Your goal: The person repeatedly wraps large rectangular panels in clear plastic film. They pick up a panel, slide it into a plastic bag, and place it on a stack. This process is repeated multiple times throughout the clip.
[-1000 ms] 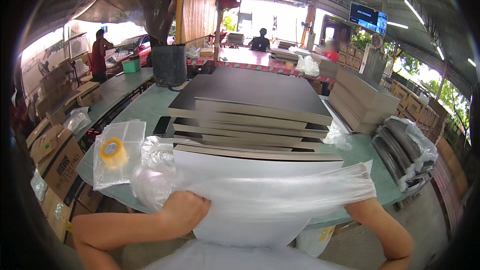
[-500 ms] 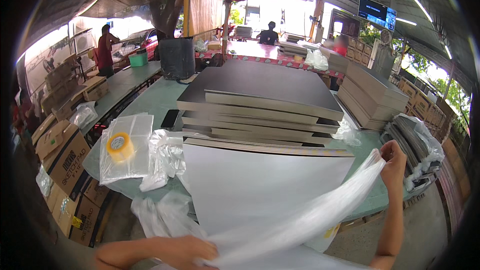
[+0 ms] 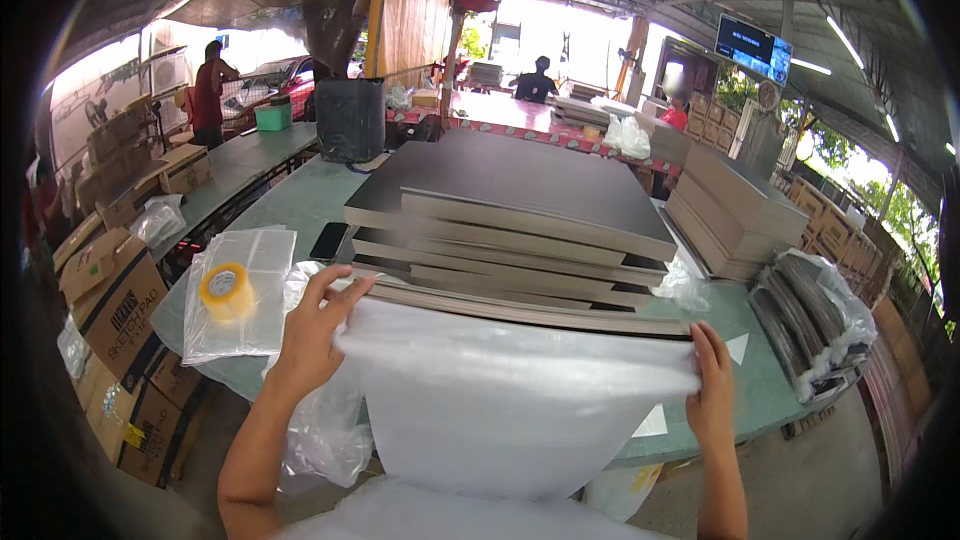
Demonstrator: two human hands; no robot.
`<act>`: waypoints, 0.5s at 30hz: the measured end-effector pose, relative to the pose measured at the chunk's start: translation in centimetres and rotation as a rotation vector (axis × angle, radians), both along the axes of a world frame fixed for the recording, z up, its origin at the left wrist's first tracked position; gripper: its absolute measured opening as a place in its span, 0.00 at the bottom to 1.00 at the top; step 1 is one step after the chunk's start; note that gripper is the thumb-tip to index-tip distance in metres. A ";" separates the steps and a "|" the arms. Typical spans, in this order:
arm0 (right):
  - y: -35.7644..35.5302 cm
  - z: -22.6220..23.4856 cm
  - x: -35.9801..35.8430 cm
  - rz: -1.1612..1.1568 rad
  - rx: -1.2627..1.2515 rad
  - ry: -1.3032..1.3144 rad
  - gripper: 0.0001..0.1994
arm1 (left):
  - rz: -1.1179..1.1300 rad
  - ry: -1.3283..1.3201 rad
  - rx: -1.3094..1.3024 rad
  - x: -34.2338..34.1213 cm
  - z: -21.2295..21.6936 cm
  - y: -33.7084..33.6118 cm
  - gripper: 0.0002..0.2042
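A worker's two bare hands hold translucent plastic film (image 3: 520, 375) across a bundle of boards (image 3: 530, 319) at the near side of a green worktop (image 3: 280, 202). The left hand (image 3: 315, 330) grips the film beside the bundle's upper left corner, thumb and fingers closed on its edge; the right hand (image 3: 710, 380) clasps the film's other end, fingers bent by the right corner. The film covers the bundle's pale face, leaving the board edges exposed along the top.

Just behind rises a stack of dark-topped boards (image 3: 520, 175), its layers unevenly aligned. To the left, a roll of yellow tape (image 3: 228, 292) rests on flat clear bags (image 3: 272, 260), near a black phone (image 3: 329, 240). Crumpled plastic (image 3: 325, 440) hangs below the left hand. At right sit a pile of grey boards (image 3: 735, 202) and a plastic-wrapped dark bundle (image 3: 808, 312). A person in a red top (image 3: 207, 105) stands in the left background.
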State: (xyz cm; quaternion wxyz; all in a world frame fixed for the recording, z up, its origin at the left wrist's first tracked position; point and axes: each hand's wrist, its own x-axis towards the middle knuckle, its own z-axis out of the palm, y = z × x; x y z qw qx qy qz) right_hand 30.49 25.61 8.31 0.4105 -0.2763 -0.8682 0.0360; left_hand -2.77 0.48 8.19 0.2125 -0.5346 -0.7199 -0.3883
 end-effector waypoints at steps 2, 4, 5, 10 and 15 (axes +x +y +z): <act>-0.9 -0.6 1.1 -0.117 0.248 0.025 0.33 | 0.029 0.082 0.016 0.7 -0.3 -0.4 0.30; -1.6 -0.2 2.1 -0.055 0.120 0.077 0.28 | 0.057 0.111 0.093 2.4 -0.5 -1.6 0.28; -1.9 -0.1 2.6 -0.018 0.050 0.102 0.26 | 0.050 0.125 0.087 2.4 -0.5 -2.2 0.25; 0.2 0.8 5.4 0.146 -0.483 0.340 0.09 | -0.143 -0.255 0.173 1.0 -0.3 -3.4 0.15; 2.8 -2.3 8.3 0.757 -1.208 0.460 0.11 | -0.731 -1.247 0.014 -4.3 -3.0 -5.2 0.26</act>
